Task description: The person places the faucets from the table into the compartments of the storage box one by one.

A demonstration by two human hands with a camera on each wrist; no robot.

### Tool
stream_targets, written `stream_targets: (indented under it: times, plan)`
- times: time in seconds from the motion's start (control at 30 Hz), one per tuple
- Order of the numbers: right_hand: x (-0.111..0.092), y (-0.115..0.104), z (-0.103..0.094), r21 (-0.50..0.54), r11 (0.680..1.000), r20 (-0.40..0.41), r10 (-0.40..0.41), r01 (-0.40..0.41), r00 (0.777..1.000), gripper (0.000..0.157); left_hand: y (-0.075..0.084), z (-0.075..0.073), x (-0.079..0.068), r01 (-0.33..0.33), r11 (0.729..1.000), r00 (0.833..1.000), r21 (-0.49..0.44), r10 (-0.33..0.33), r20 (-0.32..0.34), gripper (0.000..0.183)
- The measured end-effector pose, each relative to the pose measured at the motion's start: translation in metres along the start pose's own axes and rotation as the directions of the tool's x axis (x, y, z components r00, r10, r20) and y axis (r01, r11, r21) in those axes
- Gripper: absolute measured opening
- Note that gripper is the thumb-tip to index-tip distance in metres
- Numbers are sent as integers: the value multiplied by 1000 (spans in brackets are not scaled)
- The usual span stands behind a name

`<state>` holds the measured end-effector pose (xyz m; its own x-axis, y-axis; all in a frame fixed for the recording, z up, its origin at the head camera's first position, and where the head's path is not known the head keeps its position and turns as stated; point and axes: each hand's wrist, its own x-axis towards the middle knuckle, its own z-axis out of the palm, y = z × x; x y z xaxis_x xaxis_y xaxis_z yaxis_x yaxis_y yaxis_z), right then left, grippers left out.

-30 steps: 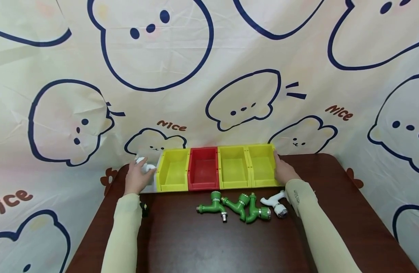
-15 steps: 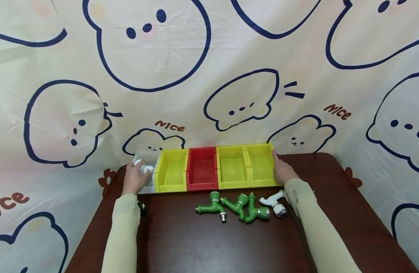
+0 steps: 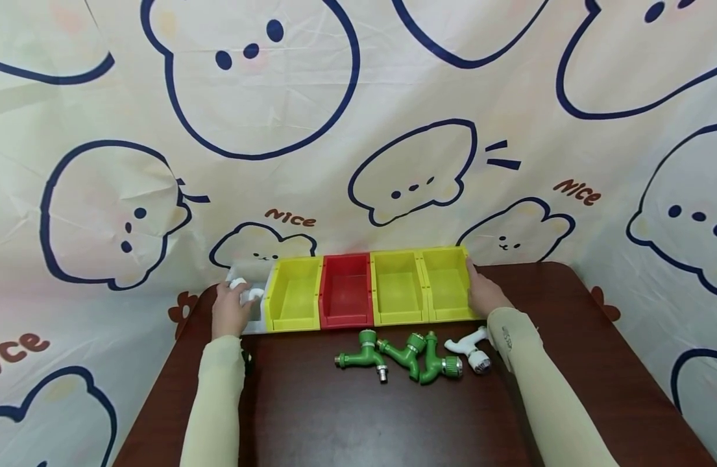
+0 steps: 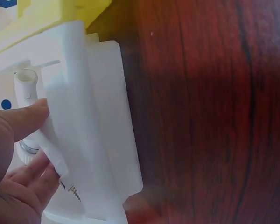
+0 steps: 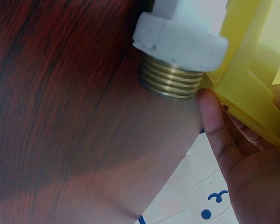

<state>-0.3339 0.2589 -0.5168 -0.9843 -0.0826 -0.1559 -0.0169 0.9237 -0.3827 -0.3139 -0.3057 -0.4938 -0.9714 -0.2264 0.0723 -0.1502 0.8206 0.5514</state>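
Observation:
My left hand grips a white tap at the white bin, the leftmost in a row of bins. The left wrist view shows my thumb against that white tap, beside the white bin's wall. My right hand lies with straight fingers against the outer side of the rightmost yellow bin. In the right wrist view my thumb touches the yellow bin's edge.
Between the end bins stand a yellow bin, a red bin and another yellow bin. Three green taps and a white tap with a brass thread lie in front on the brown table. A printed cloth hangs behind.
The left hand has brought the white tap slightly lower at the white bin. The right hand stays against the yellow bin.

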Motion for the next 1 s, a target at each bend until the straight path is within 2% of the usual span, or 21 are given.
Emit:
stream_targets:
  times: [0.13, 0.37, 0.67, 0.9, 1.0]
  plan:
    - [-1, 0, 0, -12, 1000, 4, -10, 10, 1000, 73, -3, 7, 1, 2, 1000, 1000, 13, -1, -18, 42]
    - [-3, -2, -2, -15, 1000, -12, -6, 5, 1000, 72, -9, 17, 6, -54, 996, 999, 64, 55, -3, 38]
    - [-2, -4, 4, -17, 999, -24, -27, 27, 999, 71, -19, 25, 7, -47, 994, 999, 99, 48, -3, 38]
    - [-2, -1, 3, 5, 1000, -37, -14, 14, 999, 71, -20, 29, 7, -120, 988, 990, 97, 126, -58, 36]
    - [-4, -1, 1, 12, 1000, -32, -8, 8, 999, 71, -19, 29, 8, -129, 985, 989, 117, 136, -60, 36]
